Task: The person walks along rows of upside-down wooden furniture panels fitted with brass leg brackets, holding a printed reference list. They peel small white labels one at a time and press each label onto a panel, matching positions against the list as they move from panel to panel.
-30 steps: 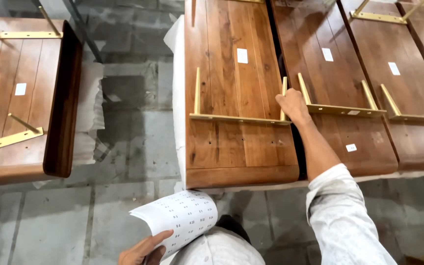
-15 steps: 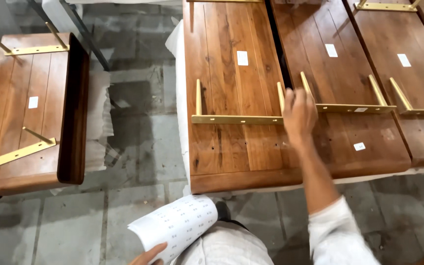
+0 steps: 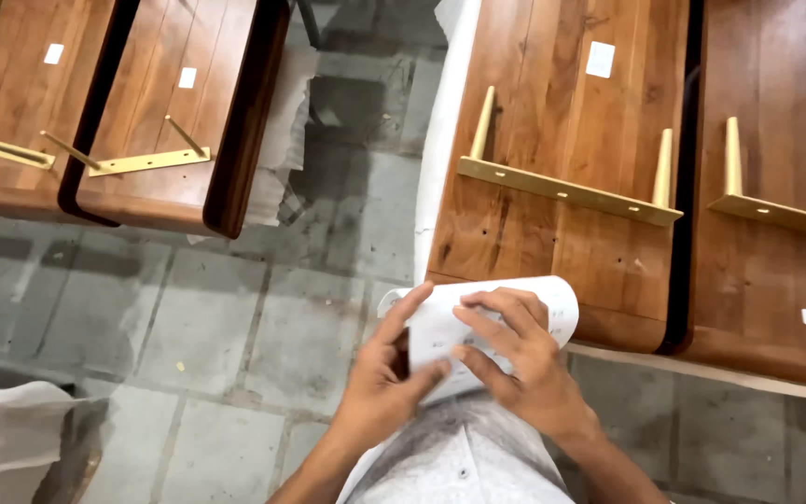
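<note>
Working at a curled white sheet (image 3: 506,317), held in front of the chest, over the stone floor (image 3: 198,327) and overlapping the near edge of the middle board (image 3: 562,121). Pinching its left edge between thumb and fingertips with the left hand (image 3: 380,392). Clasping the roll from above with the right hand (image 3: 524,369), fingers spread across the paper, thumb hidden. Both hands closed on the sheet, then, neither free.

Judging by the fingertips at the edge: picking or peeling at something small on the paper. For the next move, a need for a fine pinch from the left and a firm hold from the right, lest the roll spring shut.

Counting outward:
- One sheet.
- Four wooden boards, laid flat: two at the left, two at the right, a gap of floor between.
- Four brass brackets (image 3: 566,187), one to a board.
- Five white stickers (image 3: 600,59): one on each board, plus a second low on the rightmost.
- One bundle of white wrap (image 3: 11,420) at the lower left, on the floor.
</note>
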